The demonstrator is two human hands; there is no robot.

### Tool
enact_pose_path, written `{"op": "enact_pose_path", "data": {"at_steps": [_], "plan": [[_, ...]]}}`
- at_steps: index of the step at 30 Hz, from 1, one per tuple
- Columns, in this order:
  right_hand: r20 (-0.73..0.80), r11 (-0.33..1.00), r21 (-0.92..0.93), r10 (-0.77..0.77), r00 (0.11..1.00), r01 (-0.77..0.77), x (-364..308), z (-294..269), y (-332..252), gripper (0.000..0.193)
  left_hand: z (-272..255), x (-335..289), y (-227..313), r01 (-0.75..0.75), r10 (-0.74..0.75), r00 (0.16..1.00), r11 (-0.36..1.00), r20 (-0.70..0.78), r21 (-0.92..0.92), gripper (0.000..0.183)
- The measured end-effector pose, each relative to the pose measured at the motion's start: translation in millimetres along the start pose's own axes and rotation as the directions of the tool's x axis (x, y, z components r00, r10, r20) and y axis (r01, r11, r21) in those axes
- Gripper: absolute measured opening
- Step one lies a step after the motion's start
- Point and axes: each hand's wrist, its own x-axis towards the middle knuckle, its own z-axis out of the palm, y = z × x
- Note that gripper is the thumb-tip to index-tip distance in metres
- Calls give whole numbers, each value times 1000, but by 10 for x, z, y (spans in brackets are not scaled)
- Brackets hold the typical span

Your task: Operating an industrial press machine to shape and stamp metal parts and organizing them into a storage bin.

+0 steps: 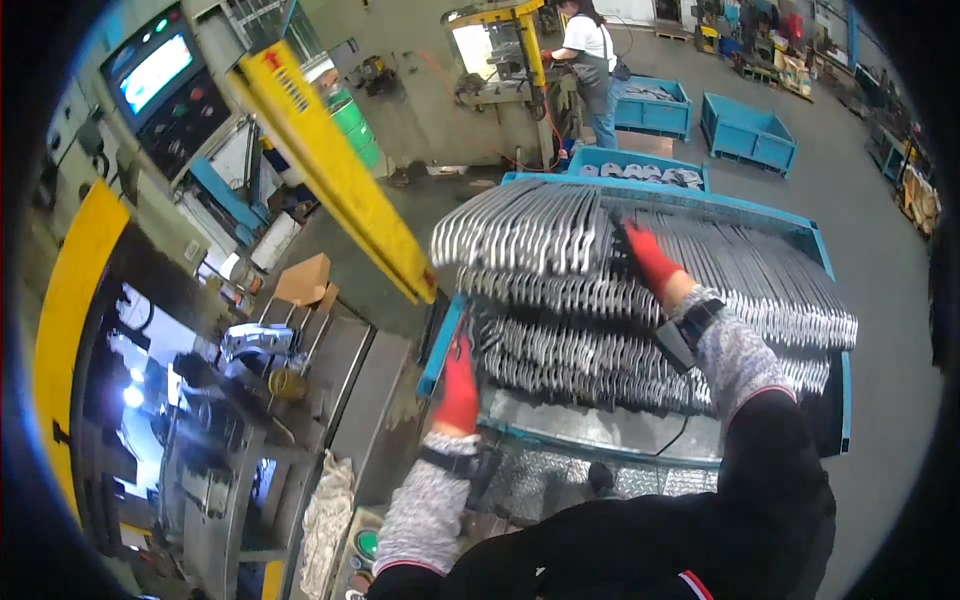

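Note:
Rows of thin, curved grey metal plates (520,235) stand on edge, stacked in layers in a blue metal bin (838,400). My right hand (652,262), in a red glove with dark fingers, reaches onto the stack at the right end of the raised top row. Its fingers blend into the dark plates, so their grip is hidden. My left hand (457,392), also red-gloved, is by the bin's left edge, near the ends of the lower plates. Its dark fingertips point away from me, and whether they hold anything is unclear.
To the left stands a machine with a yellow guard post (335,165), a control panel (165,85) and a metal ledge (370,390). A rag (328,520) hangs near it. Farther off, a person (590,60) works at another machine, beside more blue bins (748,130).

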Motion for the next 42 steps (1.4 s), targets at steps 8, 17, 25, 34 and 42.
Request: {"op": "enact_pose_path", "data": {"at_steps": [8, 17, 25, 34, 42], "plan": [[128, 949, 33, 308, 943, -314, 556, 19, 67, 66, 920, 933, -499, 62, -194, 973, 744, -126, -666, 62], [370, 988, 155, -63, 927, 5, 513, -60, 9, 60, 1134, 970, 243, 198, -286, 958, 614, 18, -764, 52], [395, 908, 225, 246, 885, -353, 410, -446, -294, 62, 1281, 1132, -58, 262, -187, 965, 644, 183, -719, 53], [375, 807, 342, 352, 858, -481, 702, -518, 295, 58, 1303, 1641, -225, 342, -265, 940, 764, 217, -547, 51], [504, 792, 342, 300, 810, -506, 1209, -538, 586, 60, 1318, 2009, 59, 539, -402, 842, 585, 360, -606, 47]]}}
